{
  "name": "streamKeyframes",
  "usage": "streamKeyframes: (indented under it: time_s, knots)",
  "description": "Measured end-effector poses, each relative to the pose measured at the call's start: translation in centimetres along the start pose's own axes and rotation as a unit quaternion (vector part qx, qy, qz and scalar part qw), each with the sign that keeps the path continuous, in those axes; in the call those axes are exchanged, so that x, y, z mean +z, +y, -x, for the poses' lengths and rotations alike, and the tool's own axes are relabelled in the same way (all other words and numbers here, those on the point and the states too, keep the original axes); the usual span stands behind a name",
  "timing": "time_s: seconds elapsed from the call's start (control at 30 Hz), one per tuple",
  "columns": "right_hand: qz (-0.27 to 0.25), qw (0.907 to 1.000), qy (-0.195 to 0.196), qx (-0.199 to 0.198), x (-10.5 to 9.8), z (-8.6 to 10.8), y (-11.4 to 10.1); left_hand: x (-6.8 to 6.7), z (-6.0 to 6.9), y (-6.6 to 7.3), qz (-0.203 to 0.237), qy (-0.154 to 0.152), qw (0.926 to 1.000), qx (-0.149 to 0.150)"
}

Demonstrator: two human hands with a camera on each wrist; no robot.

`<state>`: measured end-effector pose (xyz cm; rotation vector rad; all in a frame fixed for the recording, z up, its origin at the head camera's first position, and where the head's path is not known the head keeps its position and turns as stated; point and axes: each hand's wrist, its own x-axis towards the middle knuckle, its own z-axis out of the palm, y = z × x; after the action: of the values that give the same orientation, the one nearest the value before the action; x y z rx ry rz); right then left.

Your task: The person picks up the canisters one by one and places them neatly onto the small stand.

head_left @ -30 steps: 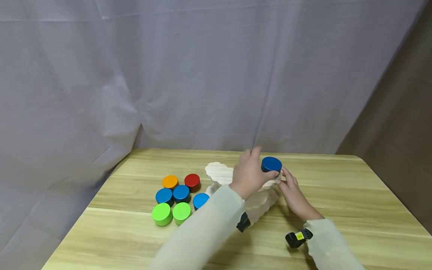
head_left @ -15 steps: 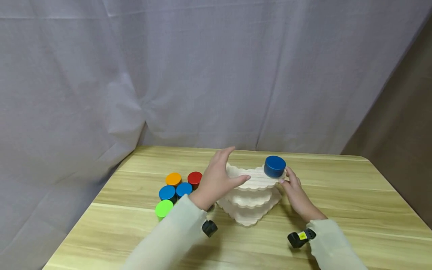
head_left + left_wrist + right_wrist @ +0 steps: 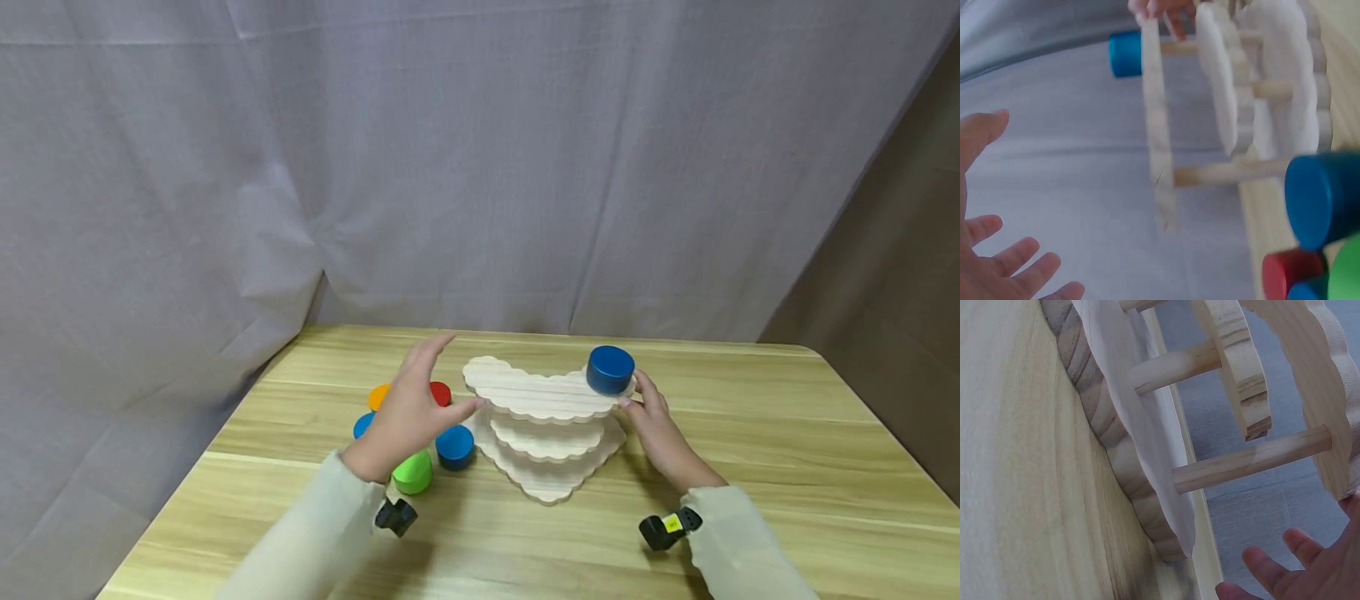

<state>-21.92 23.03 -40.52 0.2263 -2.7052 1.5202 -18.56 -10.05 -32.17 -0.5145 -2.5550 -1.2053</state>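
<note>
blue atop the wooden stand [image 3: 532, 396], at right: mind the block [image 3: 611, 371] sliding if tilted by the right hand [image 3: 663, 435], pinching the rim. beware bumps from the empty, wide-spread left hand [image 3: 407, 415].

Left hand [image 3: 985, 270], fingers spread, tiered scalloped pale-wood stand [image 3: 1234, 94], we note glossy blue cylinder [image 3: 1127, 54] on outermost board [image 3: 1157, 122], right hand [image 3: 1163, 7] holding its end, more blue cylinders [image 3: 1317, 200], red cylinder [image 3: 1291, 272], green cylinder [image 3: 1346, 270] lower right.
</note>
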Motion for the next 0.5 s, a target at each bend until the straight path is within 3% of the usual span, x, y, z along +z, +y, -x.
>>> streamKeyframes:
  time_s: [0.23,0.5]
  knots:
    - [0.001,1.0,0.003,-0.001,0.1,-0.2,0.1,-2.8,1.3,-1.2,-0.009,0.022,0.9997,0.004]
    - [0.0,1.0,0.001,0.004,0.0,0.1,0.1,-4.6,3.4,-3.5,-0.024,0.03,0.9989,-0.028]
